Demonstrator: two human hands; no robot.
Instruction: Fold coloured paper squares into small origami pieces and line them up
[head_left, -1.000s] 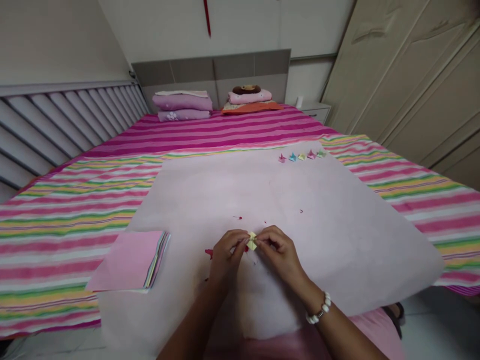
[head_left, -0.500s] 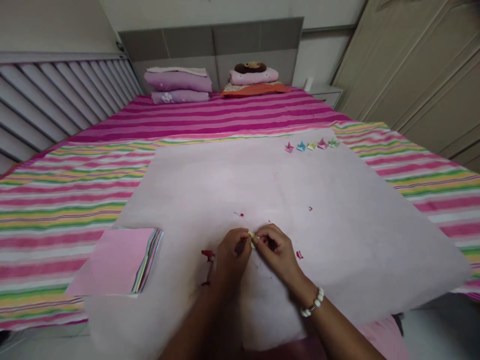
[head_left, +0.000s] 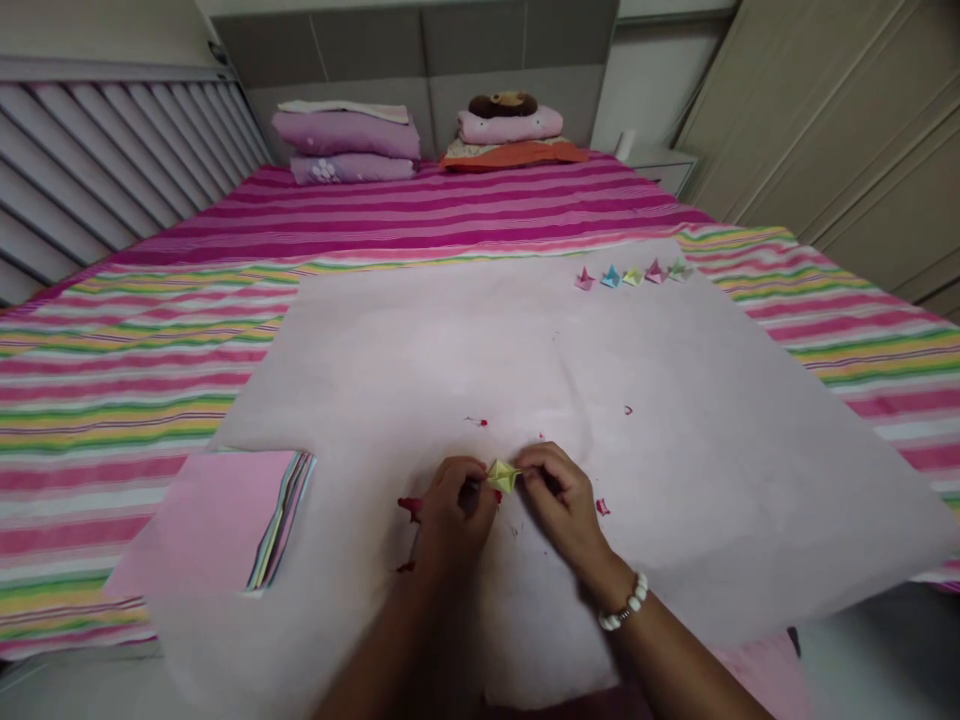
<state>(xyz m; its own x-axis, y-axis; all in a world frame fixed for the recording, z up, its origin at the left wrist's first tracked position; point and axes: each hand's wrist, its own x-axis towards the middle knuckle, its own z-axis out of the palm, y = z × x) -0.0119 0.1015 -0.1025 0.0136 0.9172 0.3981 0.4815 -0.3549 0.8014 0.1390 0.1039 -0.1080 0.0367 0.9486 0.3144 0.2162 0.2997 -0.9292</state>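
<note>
A small folded yellow origami piece (head_left: 502,476) is held between my two hands, its faceted top facing up. My left hand (head_left: 455,510) pinches its left corner, fingers closed. On the other side my right hand (head_left: 561,497), with a white bead bracelet (head_left: 627,606) at the wrist, grips the right corner between thumb and fingers. Both hands are low over the large pale sheet (head_left: 420,350). Dark red marks lie on the sheet around them, one beside the left hand (head_left: 409,507) and another right of the right hand (head_left: 602,507).
A stack of coloured square paper (head_left: 206,520), pink on top, lies at the left. Several small folded paper pieces (head_left: 632,276) stand in a row at the far right of the sheet. Folded bedding (head_left: 345,140) and pillows (head_left: 510,125) sit by the headboard (head_left: 367,50).
The yellow origami piece, mostly hidden by my fingers before, now shows its opened, faceted top. My hands have drawn slightly apart, still gripping both ends. The camera view has tilted down a little.
</note>
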